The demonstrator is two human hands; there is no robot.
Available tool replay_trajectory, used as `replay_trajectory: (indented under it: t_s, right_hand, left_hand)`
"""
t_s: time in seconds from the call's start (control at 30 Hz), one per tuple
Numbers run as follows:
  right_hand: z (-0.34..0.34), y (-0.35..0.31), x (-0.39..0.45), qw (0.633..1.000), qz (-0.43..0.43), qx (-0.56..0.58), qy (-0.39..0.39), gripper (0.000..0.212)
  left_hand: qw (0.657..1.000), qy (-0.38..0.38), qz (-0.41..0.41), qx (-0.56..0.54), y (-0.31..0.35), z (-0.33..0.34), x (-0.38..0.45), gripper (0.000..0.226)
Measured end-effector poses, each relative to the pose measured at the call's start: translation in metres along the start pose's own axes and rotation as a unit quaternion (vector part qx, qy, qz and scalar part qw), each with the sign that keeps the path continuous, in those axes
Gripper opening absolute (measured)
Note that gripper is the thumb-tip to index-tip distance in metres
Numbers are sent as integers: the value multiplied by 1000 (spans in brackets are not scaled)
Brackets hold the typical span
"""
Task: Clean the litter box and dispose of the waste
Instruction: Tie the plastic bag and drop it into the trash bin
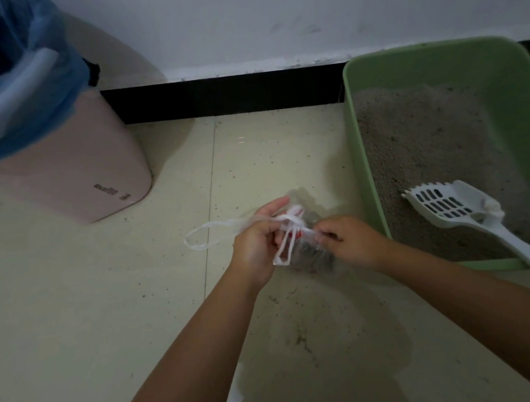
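Head view, hands (pixel 255 245) knotting bag (pixel 309 255), open floor (pixel 105 318)

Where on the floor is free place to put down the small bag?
Bare tile lies between the pink bin and the green litter box, below the black baseboard. Left of the left hand is open too. The litter box is crowded: litter and the white scoop.

In the centre of the frame the left hand (pixel 256 248) and the right hand (pixel 347 241) pinch the white handles of a small clear plastic bag (pixel 310 258) with dark waste inside, just above the tiled floor (pixel 105 318). At right a green litter box (pixel 364 156) holds grey litter (pixel 423 149) and a white scoop (pixel 456 208). At upper left stands a pink bin (pixel 89 174) with a blue liner (pixel 31 105).
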State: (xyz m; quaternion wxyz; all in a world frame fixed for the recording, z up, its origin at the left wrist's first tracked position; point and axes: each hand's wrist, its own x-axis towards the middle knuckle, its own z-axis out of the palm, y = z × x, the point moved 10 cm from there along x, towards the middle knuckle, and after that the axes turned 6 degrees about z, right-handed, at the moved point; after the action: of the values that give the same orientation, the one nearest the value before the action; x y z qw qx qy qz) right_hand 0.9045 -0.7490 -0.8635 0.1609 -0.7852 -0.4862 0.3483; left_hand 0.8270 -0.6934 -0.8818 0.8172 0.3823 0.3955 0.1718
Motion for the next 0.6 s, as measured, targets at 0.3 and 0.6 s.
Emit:
replay_trajectory:
  t_s: [0.3,0.6]
  right_hand:
    - [-34,7,6,986,52,144,69,22]
    - [-19,-34,30,994,-33,14,-104,22]
  left_hand:
    - [986,-1,94,141,15,-8,-2,20]
    - [967,11,138,214,26,-20,2,32]
